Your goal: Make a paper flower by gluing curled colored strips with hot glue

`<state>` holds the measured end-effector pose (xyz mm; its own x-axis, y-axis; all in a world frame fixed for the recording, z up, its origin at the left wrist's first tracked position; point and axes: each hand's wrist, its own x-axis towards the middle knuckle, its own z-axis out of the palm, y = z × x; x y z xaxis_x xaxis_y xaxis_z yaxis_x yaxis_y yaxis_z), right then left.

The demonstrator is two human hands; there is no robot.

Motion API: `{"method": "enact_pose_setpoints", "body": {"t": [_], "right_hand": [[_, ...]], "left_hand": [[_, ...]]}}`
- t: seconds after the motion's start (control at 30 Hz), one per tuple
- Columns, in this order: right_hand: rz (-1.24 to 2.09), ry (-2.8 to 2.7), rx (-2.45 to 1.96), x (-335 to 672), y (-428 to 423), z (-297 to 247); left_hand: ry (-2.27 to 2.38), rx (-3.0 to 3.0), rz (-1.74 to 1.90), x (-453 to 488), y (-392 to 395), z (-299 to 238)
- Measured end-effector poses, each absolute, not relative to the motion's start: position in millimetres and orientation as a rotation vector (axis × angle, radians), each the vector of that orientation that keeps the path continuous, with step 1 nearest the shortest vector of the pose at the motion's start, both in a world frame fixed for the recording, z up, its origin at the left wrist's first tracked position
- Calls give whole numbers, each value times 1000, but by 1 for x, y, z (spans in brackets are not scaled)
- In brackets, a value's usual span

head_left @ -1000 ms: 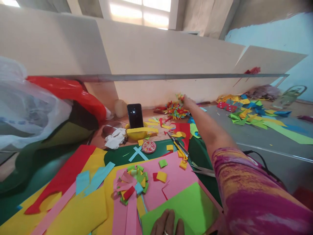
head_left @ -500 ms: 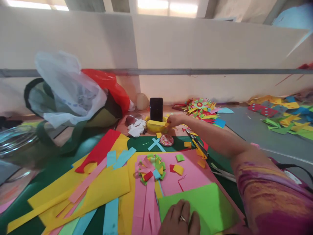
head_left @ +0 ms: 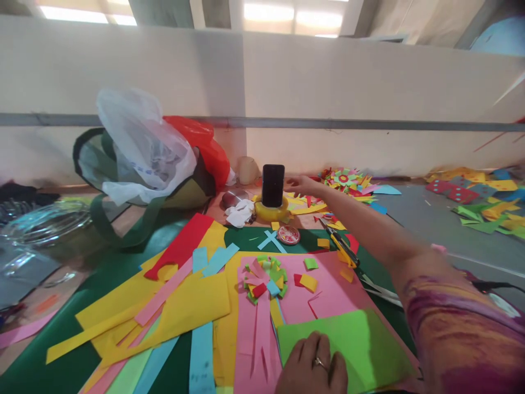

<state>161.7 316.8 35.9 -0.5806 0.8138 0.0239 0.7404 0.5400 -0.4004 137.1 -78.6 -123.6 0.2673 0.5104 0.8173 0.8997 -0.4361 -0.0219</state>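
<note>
Pale wall (head_left: 348, 82) backs the phone (head_left: 273, 185), its yellow base (head_left: 271, 213) probably propping it. Right of it, the right hand (head_left: 304, 186) reaches, grip unclear; nearer, the left hand (head_left: 312, 365) lies unclenched on green paper (head_left: 369, 342), perhaps steadying it.

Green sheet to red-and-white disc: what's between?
Head view: from the green sheet, pink sheet bearing a thin red strip, red piece, yellow piece and green piece, then dark green surface.
</note>
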Motion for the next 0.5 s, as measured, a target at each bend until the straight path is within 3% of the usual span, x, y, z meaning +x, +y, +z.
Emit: {"method": "enact_pose_setpoints", "body": {"t": [0.07, 0.2, 0.5], "right_hand": [[762, -2453, -1212, 143, 314, 28], [768, -2435, -1196, 128, 312, 24], [328, -2636, -1265, 97, 248, 39]], "left_hand": [[-1329, -2055, -1060, 135, -80, -127], [-1361, -2162, -1017, 129, -80, -120], [-1482, -2596, -735, 118, -83, -80]]}}
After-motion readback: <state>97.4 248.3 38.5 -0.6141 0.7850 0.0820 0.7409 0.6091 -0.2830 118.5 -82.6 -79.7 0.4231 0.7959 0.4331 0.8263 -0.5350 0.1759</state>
